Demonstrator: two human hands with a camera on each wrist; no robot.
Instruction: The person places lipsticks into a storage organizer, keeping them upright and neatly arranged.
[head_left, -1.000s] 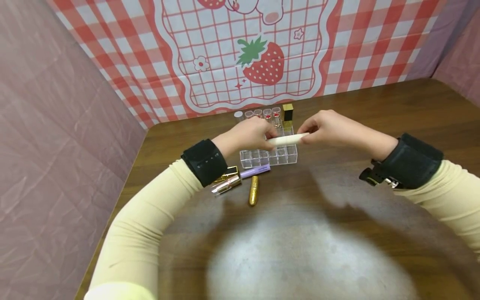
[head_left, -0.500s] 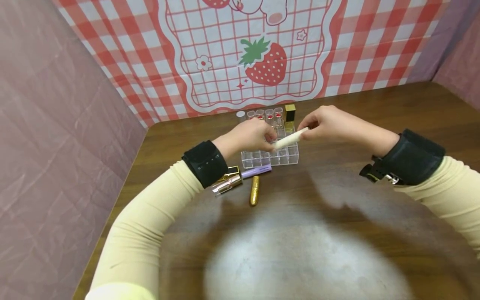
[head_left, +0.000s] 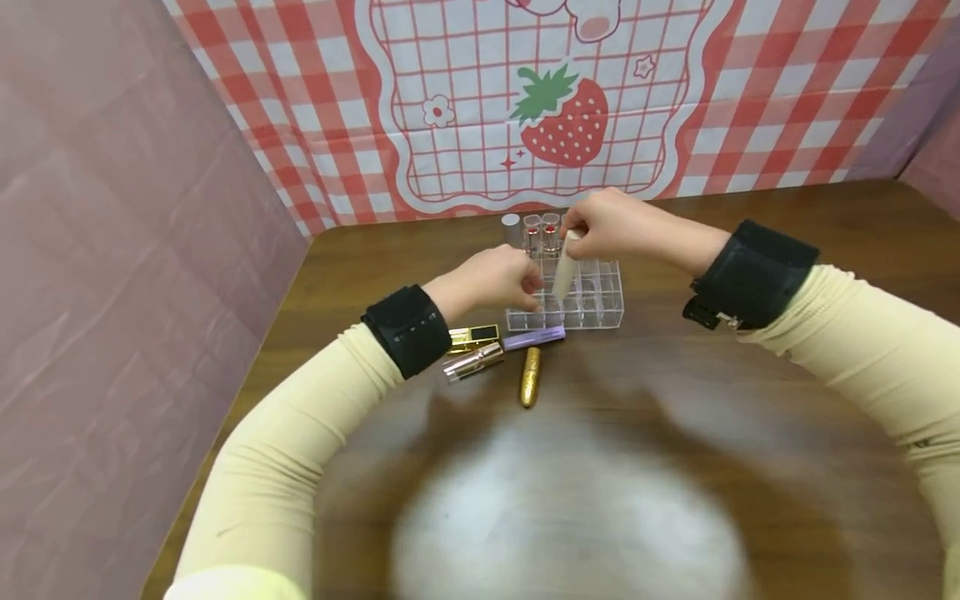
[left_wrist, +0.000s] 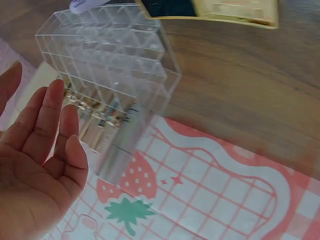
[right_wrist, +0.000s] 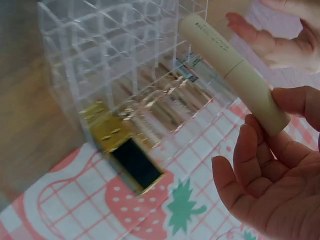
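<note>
My right hand (head_left: 618, 223) pinches a cream lipstick tube (right_wrist: 235, 72) by its upper end. The tube hangs steeply over a clear acrylic lipstick organizer (head_left: 600, 313), its lower end above the compartments. Faint print shows on its side in the right wrist view. Just left of it, my left hand (head_left: 495, 279) hovers over the organizer's left part, fingers loosely bent and holding nothing. Several clear-capped lipsticks (head_left: 541, 236) stand in the organizer's back row. A gold and black lipstick (right_wrist: 135, 162) stands at the row's end in the right wrist view; my right hand hides it in the head view.
In front of the organizer lie a purple tube (head_left: 534, 337), a gold tube (head_left: 530, 377), a clear and rose-gold lipstick (head_left: 474, 362) and a gold and black case (head_left: 476, 335). A checked strawberry cloth (head_left: 465, 158) hangs behind the wooden table (head_left: 750, 400).
The cream tube has left the left hand's fingers and swung from nearly level to steep in my right hand, which moved left. The head view has shifted slightly.
</note>
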